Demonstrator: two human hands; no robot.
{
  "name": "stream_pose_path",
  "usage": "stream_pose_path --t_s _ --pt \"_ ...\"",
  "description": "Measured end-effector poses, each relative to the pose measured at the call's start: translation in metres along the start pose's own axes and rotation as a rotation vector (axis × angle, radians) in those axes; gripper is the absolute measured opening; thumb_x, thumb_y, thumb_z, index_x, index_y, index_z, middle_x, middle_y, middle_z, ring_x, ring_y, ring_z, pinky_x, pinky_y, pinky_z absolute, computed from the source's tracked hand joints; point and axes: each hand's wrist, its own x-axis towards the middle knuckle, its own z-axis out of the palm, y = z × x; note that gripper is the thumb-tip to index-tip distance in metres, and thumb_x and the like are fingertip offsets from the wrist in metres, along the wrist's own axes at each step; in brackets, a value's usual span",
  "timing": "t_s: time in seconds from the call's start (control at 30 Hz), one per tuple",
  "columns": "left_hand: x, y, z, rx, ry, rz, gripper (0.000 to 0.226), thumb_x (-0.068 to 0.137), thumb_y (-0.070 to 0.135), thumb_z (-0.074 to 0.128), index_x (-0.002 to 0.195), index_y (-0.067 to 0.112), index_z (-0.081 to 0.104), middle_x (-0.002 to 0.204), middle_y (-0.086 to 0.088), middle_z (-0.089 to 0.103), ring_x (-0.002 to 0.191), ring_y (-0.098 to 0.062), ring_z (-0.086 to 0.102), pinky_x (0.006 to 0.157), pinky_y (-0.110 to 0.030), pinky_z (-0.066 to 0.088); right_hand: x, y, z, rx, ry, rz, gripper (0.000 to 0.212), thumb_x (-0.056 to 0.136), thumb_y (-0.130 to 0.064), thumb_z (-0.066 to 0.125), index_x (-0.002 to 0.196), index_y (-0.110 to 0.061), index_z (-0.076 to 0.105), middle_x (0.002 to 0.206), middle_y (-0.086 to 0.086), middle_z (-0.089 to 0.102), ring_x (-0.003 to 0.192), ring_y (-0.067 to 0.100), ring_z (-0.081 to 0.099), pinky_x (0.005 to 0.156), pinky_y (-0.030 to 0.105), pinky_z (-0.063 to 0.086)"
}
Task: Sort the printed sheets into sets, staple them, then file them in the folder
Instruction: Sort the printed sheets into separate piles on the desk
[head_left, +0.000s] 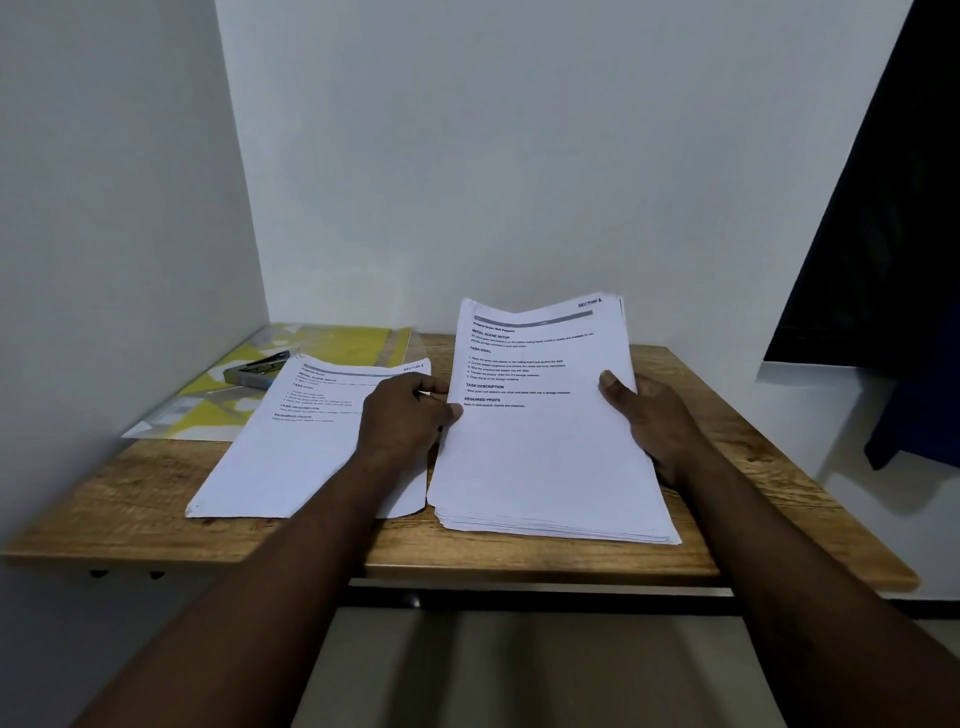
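Sorting early. Left hand (402, 423) and right hand (655, 422) pinch side edges of thick stack (540, 467), thumbs on top, far end lifted. Small pile (291, 452) at stack's 9 o'clock. Stapler (257, 370) idle on folder (343, 343), 10 o'clock. Stapling, filing apparently undone.

Small office or study corner: wood-grain worktop (156, 499) set against plain white walls (467, 156); printed white sheets (540, 457), grey metal stapler (254, 370), yellow-patterned clear plastic folder (353, 345) upon it.
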Motion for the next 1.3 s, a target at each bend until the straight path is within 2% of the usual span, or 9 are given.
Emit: stream_pose_path --t_s 0.1,0.2,0.37,0.53,0.7,0.87,1.0,1.17,1.3 --pt "0.002 -0.001 0.0 0.078 0.051 0.037 0.016 0.076 0.014 0.084 0.085 0.025 0.077 0.082 0.007 0.079 0.081 -0.016 0.077 0.078 -0.032 0.061 0.004 0.004 -0.003 -0.016 0.012 -0.003 0.033 0.102 -0.034 0.068 0.121 -0.008 0.073 0.112 0.01 0.08 0.101 0.031 0.078 0.089 0.047 0.063" --pt "0.001 0.0 0.0 0.127 0.121 0.08 0.013 0.08 0.016 0.084 0.08 0.025 0.075 0.085 0.009 0.077 0.086 -0.013 0.072 0.076 -0.026 0.053 0.006 0.006 -0.003 -0.039 0.023 -0.005 0.031 0.103 -0.033 0.067 0.122 -0.009 0.073 0.113 0.009 0.08 0.1 0.029 0.079 0.089 0.047 0.063" --pt "0.008 -0.003 -0.005 0.11 0.246 0.089 0.006 0.086 0.021 0.079 0.087 0.023 0.073 0.085 0.012 0.074 0.092 -0.02 0.069 0.088 -0.036 0.055 0.007 0.006 -0.004 -0.039 0.03 -0.004 0.032 0.104 -0.035 0.064 0.125 -0.011 0.072 0.114 0.007 0.08 0.102 0.029 0.078 0.091 0.048 0.062" --pt "0.009 -0.002 -0.008 0.026 0.292 0.112 0.007 0.093 0.02 0.075 0.097 0.026 0.072 0.082 0.011 0.07 0.091 -0.019 0.067 0.081 -0.031 0.047 0.004 0.004 -0.002 -0.026 0.044 -0.008 0.028 0.106 -0.03 0.062 0.123 -0.011 0.073 0.109 0.005 0.081 0.098 0.026 0.079 0.078 0.038 0.065" --pt "0.014 0.005 -0.032 -0.095 0.379 0.096 0.011 0.089 0.026 0.077 0.099 0.026 0.073 0.086 0.01 0.074 0.095 -0.021 0.072 0.092 -0.037 0.056 0.005 0.006 -0.002 -0.015 0.058 0.001 0.023 0.105 -0.032 0.064 0.115 -0.014 0.074 0.105 0.003 0.082 0.093 0.024 0.08 0.068 0.033 0.065" --pt "0.027 0.006 -0.082 0.107 0.376 0.062 0.005 0.085 0.024 0.076 0.089 0.022 0.075 0.09 0.006 0.076 0.092 -0.022 0.071 0.092 -0.042 0.058 0.008 0.007 -0.003 -0.009 0.037 -0.005 0.025 0.104 -0.03 0.064 0.117 -0.011 0.073 0.105 0.005 0.082 0.092 0.026 0.08 0.069 0.034 0.065" --pt "0.017 -0.007 -0.109 0.269 0.354 0.013 0.004 0.087 0.02 0.076 0.084 0.02 0.074 0.089 0.003 0.076 0.09 -0.023 0.07 0.084 -0.037 0.054 0.01 0.009 -0.004 0.005 0.043 0.017 0.03 0.104 -0.032 0.065 0.121 -0.009 0.072 0.109 0.009 0.081 0.097 0.032 0.079 0.086 0.047 0.063" --pt "0.012 -0.018 -0.114 0.179 0.325 -0.026 0.011 0.084 0.019 0.079 0.075 0.021 0.073 0.079 0.007 0.076 0.085 -0.022 0.072 0.081 -0.038 0.055 0.006 0.006 -0.002 -0.004 0.045 -0.004 0.021 0.105 -0.03 0.064 0.113 -0.012 0.073 0.103 0.005 0.082 0.088 0.024 0.08 0.066 0.034 0.065" --pt "0.014 -0.011 -0.107 0.281 0.331 0.014 0.006 0.087 0.021 0.078 0.083 0.02 0.074 0.09 0.004 0.076 0.092 -0.023 0.07 0.076 -0.032 0.048 0.004 0.005 -0.002 0.001 0.042 -0.016 0.021 0.105 -0.029 0.064 0.114 -0.012 0.073 0.103 0.004 0.082 0.088 0.023 0.08 0.063 0.03 0.064"
